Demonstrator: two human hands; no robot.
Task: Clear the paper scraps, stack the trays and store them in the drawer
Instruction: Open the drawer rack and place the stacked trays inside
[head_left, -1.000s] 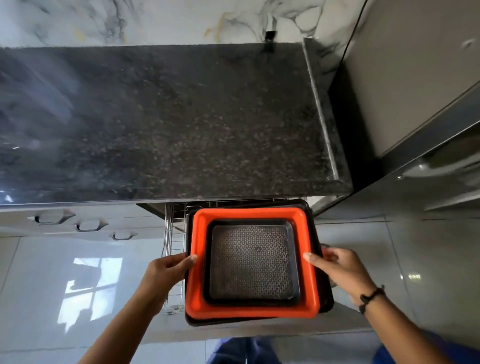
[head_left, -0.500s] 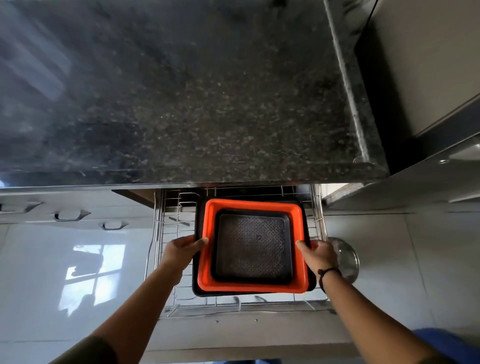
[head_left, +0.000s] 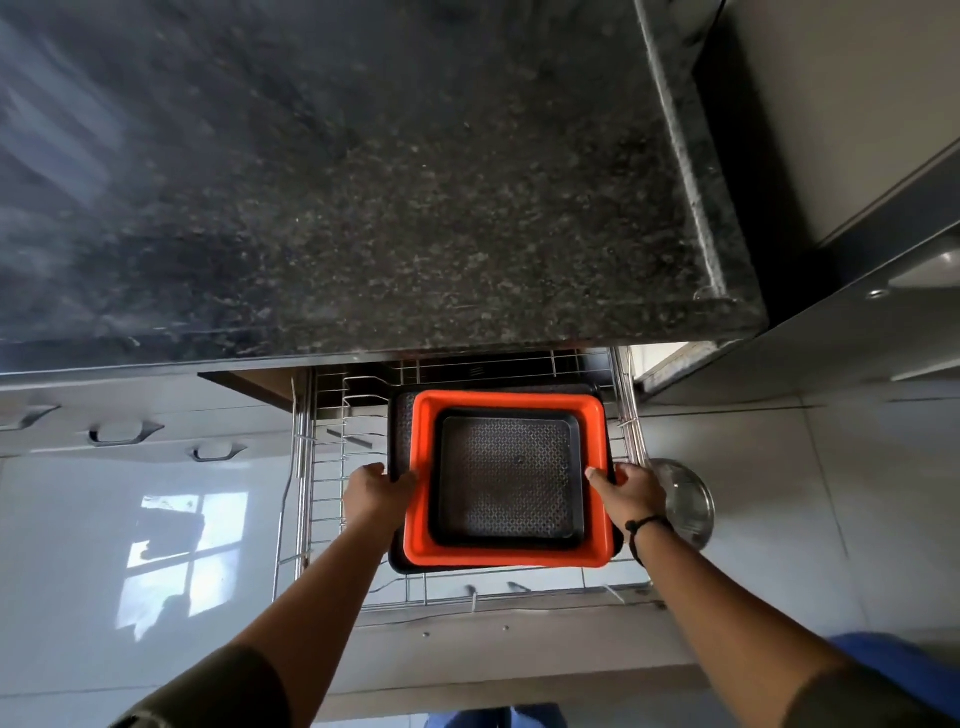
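Observation:
A stack of three trays sits over the open wire drawer (head_left: 311, 467): a large black tray (head_left: 400, 431) at the bottom, an orange tray (head_left: 421, 519) in it, and a smaller black patterned tray (head_left: 506, 478) on top. My left hand (head_left: 374, 491) grips the stack's left edge, thumb on the orange rim. On the right edge my right hand (head_left: 631, 491), with a black wrist band, holds the stack the same way. The stack lies level inside the drawer's wire frame, toward its right side.
A dark granite countertop (head_left: 389, 182) overhangs the drawer's back. Closed drawers with handles (head_left: 122, 434) are at the left. A round steel lid (head_left: 688, 501) shows right of the drawer. A tall cabinet (head_left: 831, 130) stands at the right. Glossy floor tiles lie below.
The tray stack has gone from in front of the drawer down and back into the wire frame. Both hands kept their grip and moved with it.

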